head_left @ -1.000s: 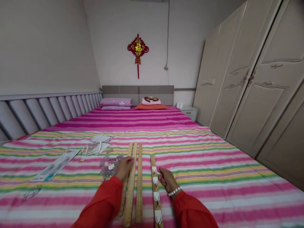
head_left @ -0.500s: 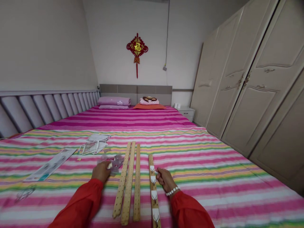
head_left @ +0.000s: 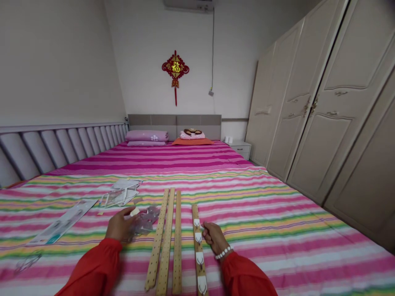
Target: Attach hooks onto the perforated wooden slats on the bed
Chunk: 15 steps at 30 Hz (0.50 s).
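My left hand (head_left: 119, 225) pinches a white tab (head_left: 134, 211) just beside a plastic bag (head_left: 145, 219). My right hand (head_left: 215, 238), grip unclear, sits just right of the hook rail (head_left: 199, 258).

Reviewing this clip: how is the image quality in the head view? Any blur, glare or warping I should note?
In the head view, wide-angle distortion makes the wardrobe lean and the wooden slats converge sharply; the light is soft and even, without hard shadows or strong glare; the left hand and right hand show no obvious motion blur, though fine detail looks smoothed.
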Tool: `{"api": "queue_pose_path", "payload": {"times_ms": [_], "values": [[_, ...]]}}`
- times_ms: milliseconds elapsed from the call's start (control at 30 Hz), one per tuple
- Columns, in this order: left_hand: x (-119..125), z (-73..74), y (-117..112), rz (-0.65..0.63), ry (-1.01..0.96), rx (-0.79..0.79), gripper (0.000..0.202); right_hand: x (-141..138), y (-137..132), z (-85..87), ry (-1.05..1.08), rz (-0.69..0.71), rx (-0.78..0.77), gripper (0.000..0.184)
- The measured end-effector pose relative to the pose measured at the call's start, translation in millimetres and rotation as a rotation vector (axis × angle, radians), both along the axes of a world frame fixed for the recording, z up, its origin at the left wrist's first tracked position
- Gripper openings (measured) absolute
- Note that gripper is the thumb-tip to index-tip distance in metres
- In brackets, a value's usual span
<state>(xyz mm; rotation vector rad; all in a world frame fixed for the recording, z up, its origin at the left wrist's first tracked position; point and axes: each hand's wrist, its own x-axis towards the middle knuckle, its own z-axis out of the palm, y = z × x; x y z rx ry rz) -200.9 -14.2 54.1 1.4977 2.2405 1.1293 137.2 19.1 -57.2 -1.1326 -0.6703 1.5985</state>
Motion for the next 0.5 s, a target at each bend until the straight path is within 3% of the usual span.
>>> {"api": "queue_pose_path", "payload": {"times_ms": [133, 267, 367, 500], "values": [[4.7, 11.5, -7.1, 0.033, -0.663, 0.129, 0.023, 0.5, -1.2, -0.5, 0.011, 0.009, 0.022, 0.020], [27.9, 23.5, -17.1, -0.061, -1.263, 0.112, 0.016, 2.3, -2.7, 1.1, 0.021, 0.025, 0.031, 0.021], [55.8, 27.9, -22.8, -0.114, -1.469, 0.055, 0.019, 3.4, -3.4, 3.5, 0.028, 0.035, 0.033, 0.021], [95.7, 22.6, -25.5, -0.180, -1.602, -0.074, 0.021, 4.3, -3.8, 8.0, 0.034, 0.039, 0.029, 0.021]]}}
